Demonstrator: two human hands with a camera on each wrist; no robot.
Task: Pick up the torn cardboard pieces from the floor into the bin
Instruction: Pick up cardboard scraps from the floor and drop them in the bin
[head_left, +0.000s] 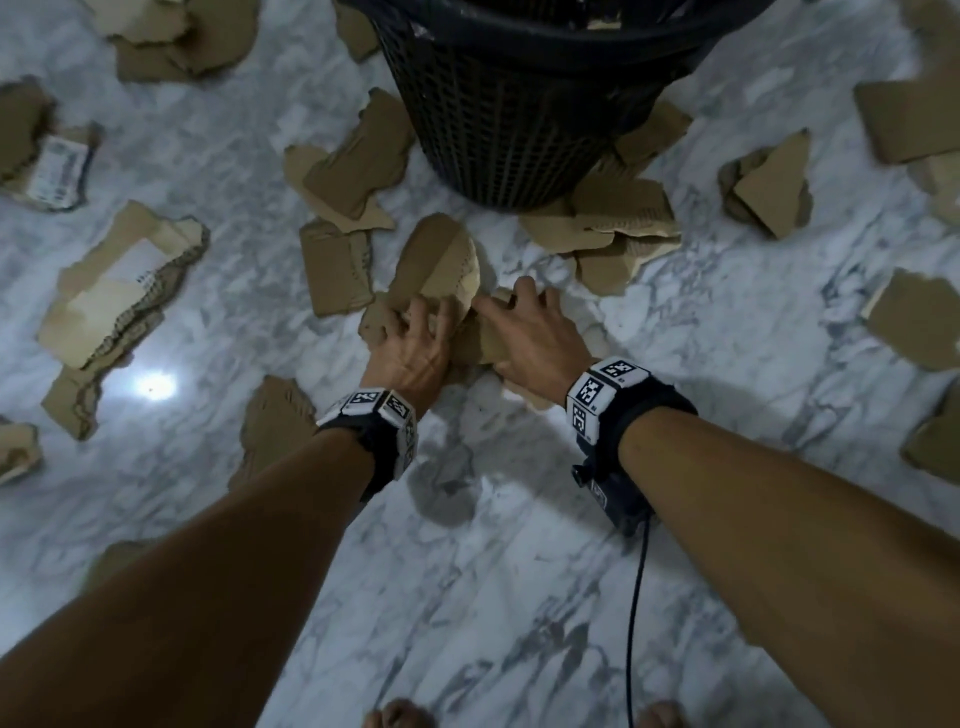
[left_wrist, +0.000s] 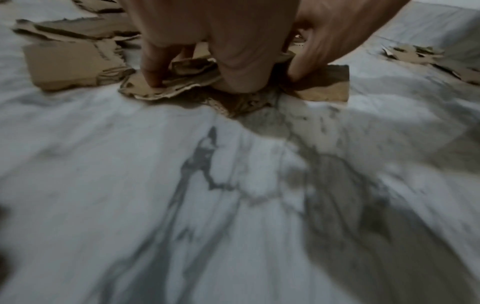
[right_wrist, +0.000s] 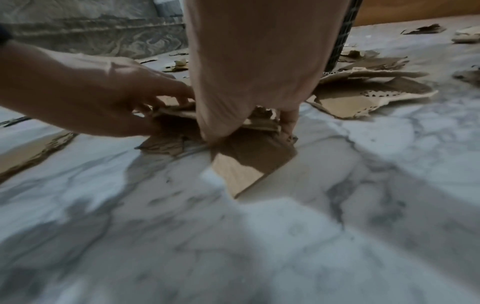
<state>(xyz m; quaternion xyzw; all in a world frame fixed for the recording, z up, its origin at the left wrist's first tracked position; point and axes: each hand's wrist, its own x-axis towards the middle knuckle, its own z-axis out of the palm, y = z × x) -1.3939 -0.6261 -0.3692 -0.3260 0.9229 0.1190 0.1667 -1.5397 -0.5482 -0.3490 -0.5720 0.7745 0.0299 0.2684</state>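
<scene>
Head view: both hands (head_left: 410, 348) (head_left: 530, 338) grip cardboard pieces (head_left: 441, 270) beneath them.

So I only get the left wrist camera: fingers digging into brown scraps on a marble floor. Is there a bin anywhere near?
Observer: Yes. The head view shows a black mesh bin standing just beyond the left hand and right hand.
Visitor: Much left to pick up?
Observer: Plenty. In the head view torn pieces lie all round on the floor, several against the bin's base, and one far left carries a white label.
Visitor: And the other hand?
Observer: The right wrist view shows the right hand gripping the same cardboard pile, thumb on one side and a fingertip on the other.
</scene>
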